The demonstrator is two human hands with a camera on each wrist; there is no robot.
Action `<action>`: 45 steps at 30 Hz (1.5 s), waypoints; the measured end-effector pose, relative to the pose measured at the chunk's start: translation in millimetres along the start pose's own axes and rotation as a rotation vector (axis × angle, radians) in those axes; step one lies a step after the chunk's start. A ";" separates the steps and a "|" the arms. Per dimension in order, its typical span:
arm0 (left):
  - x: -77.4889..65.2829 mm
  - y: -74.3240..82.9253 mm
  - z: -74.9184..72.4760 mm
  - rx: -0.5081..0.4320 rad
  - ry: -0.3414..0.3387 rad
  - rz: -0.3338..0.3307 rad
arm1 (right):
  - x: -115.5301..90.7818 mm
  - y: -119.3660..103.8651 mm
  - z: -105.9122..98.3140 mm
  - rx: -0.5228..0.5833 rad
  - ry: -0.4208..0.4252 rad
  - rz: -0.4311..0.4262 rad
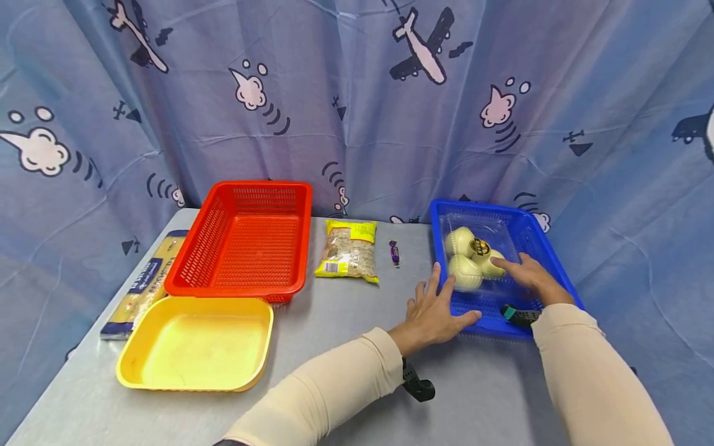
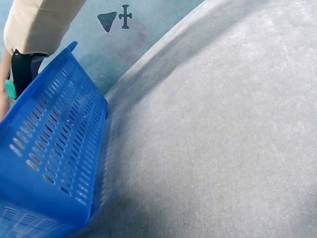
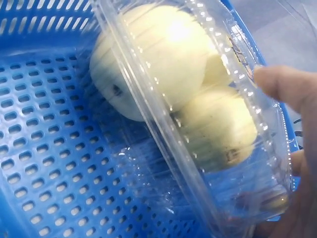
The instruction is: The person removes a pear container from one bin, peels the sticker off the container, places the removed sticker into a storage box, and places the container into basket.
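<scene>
A clear plastic clamshell box [image 1: 491, 226] with several pale yellow-green round fruits [image 3: 218, 126] lies inside the blue perforated basket [image 1: 549, 248]. A round dark label [image 1: 480, 247] is on its lid. My right hand [image 1: 532, 279] grips the box by its edge, thumb on the lid and fingers lower down at the side. In the right wrist view the box appears tilted over the basket floor. My left hand [image 1: 432, 316] is spread at the basket's near left corner, fingers straight and touching nothing but perhaps the rim. It is outside the left wrist view.
On the left stand a red perforated basket [image 1: 305, 248] and a yellow tray [image 1: 195, 353], with a flat yellow-and-blue package [image 1: 146, 279] beside them. A yellow-edged bag [image 1: 350, 251] and a small purple-wrapped candy [image 1: 394, 254] lie mid-table. A printed curtain [image 1: 357, 124] hangs behind.
</scene>
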State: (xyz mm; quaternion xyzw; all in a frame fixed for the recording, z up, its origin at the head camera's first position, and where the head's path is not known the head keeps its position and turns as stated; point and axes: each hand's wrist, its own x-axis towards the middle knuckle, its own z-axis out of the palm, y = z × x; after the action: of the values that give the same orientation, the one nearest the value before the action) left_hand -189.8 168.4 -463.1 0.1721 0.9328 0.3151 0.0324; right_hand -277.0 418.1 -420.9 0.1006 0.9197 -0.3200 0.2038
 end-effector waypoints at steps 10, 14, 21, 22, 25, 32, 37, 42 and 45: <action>-1.5 1.4 0.2 -0.016 -0.005 0.002 | -0.9 2.1 0.1 0.060 -0.042 0.078; -0.8 2.1 -0.5 -0.016 -0.009 0.001 | -1.7 3.5 1.1 0.120 -0.055 0.093; -1.1 3.3 -2.7 -0.002 -0.029 0.002 | -1.4 12.7 3.7 0.437 -0.101 0.039; -1.2 3.4 -2.9 0.001 -0.032 0.001 | -1.5 14.1 3.7 0.496 -0.111 0.030; -1.4 3.3 -3.6 0.001 -0.039 0.002 | -1.5 17.2 3.1 0.634 -0.145 -0.005; -1.0 1.4 -4.1 -0.019 -0.046 0.005 | -2.2 19.3 0.8 0.811 -0.196 -0.063; -0.4 0.4 -3.7 -0.018 -0.048 0.000 | -2.6 18.0 0.7 0.812 -0.160 -0.051; -0.3 0.6 -3.6 -0.030 -0.047 -0.001 | -3.6 18.1 0.1 0.860 -0.145 -0.031; -0.7 0.9 -3.6 -0.029 -0.047 -0.007 | -6.2 18.2 -1.2 0.912 -0.140 -0.026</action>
State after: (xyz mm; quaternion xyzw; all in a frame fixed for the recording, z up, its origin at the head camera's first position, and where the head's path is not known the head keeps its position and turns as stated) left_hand -189.6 166.8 -459.8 0.1757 0.9277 0.3242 0.0580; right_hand -266.0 432.5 -427.3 0.1466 0.6702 -0.7006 0.1962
